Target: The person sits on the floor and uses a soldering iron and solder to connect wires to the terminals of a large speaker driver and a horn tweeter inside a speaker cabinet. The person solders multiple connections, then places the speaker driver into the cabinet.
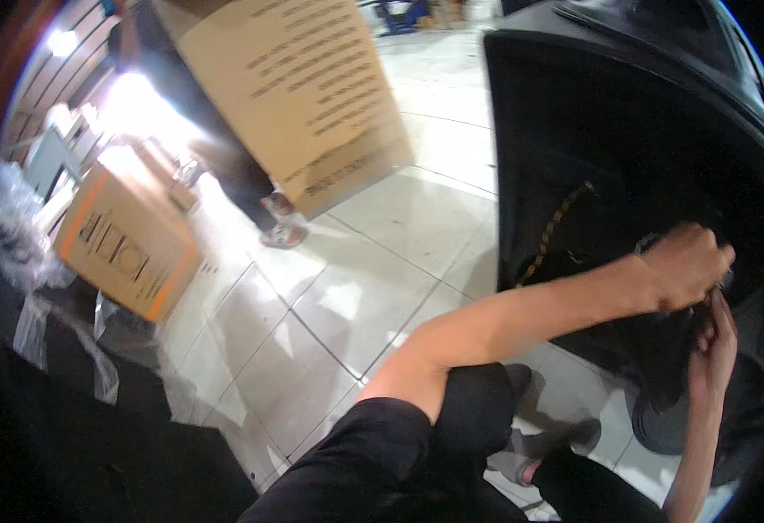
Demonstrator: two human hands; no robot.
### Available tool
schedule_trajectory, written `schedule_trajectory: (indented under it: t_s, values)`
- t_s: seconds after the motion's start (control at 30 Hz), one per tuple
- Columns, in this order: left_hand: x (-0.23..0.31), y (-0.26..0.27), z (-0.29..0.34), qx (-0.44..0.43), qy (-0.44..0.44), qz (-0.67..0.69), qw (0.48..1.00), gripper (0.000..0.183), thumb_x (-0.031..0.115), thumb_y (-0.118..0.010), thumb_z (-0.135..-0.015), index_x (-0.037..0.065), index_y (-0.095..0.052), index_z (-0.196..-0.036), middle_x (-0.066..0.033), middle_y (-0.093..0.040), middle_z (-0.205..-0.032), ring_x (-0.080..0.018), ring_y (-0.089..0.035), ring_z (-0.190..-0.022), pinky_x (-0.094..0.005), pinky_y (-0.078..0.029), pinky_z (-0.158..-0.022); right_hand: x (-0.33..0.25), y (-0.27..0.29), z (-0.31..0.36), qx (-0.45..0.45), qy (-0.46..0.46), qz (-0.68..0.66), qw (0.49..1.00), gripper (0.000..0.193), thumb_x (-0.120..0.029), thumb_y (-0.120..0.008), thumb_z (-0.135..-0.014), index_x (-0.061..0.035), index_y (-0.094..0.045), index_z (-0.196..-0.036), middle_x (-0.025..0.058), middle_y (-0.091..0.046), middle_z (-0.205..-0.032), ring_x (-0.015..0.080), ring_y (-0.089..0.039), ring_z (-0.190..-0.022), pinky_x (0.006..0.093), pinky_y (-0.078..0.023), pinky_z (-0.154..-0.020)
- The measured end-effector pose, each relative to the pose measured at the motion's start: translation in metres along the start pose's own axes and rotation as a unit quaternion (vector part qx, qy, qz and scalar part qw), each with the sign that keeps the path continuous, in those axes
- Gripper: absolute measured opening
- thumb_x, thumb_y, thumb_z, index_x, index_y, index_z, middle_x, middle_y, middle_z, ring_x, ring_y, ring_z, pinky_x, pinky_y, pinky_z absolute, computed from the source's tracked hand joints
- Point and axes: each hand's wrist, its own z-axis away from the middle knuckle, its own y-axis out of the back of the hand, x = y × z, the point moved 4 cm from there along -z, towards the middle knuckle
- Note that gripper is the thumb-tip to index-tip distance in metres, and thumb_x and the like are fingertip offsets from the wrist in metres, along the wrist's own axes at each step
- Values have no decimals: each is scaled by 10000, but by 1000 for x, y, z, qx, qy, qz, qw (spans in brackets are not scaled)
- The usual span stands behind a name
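Note:
A large black cabinet [565, 96] with a dark hollow inside stands at the right. Inside it runs a twisted yellow-and-black wire [556, 225]. My left hand [685, 264], its arm stretched across to the right, is closed in front of the hollow. Just below and touching it is my right hand [711, 349], fingers pinched together and pointing up. A small shiny bit shows between the two hands, too small to name. Under the hands sits a round-edged black part [659, 420], partly covered by my right forearm.
A tall cardboard box [312, 96] stands ahead on the white tiled floor [303, 349], with a person's leg and sandalled foot [284, 234] beside it. Farther left are another cardboard box [125, 244], clear plastic wrap [24, 227] and a dark block [120, 444]. My own feet show below.

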Motion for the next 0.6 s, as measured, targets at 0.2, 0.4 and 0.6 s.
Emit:
schedule_trajectory:
  t_s: [0.2, 0.4, 0.6]
  values:
    - [-1, 1, 11, 5, -26, -39, 999, 320, 107, -710, -833, -63, -615, -1086, -278, -672, -973, -388, -690, -924, -433, -580, -810, 12, 3, -7, -44, -19, -47, 998, 282, -145, -566, -999, -20, -600, -1250, -16, -654, -1010, -9, -438, -648, 148, -306, -503]
    - [-1, -3, 4, -29, -1, -10, 1000, 308, 62, -700, -824, -70, -608, -1086, -279, -668, -977, -376, -687, -918, -437, -571, -861, 4, -4, 5, -39, 7, 26, 999, 294, -187, -567, -1006, -26, -609, -1248, -48, -547, -819, 27, -381, -645, 188, -290, -545]
    - [-1, -2, 4, -41, 8, -1, 999, 271, 32, -691, -819, -75, -608, -1054, -270, -666, -959, -365, -681, -910, -440, -574, -845, 7, -12, 5, -45, 51, 43, 997, 302, -201, -555, -1014, -24, -606, -1253, -49, -526, -777, 34, -374, -614, 202, -285, -528]
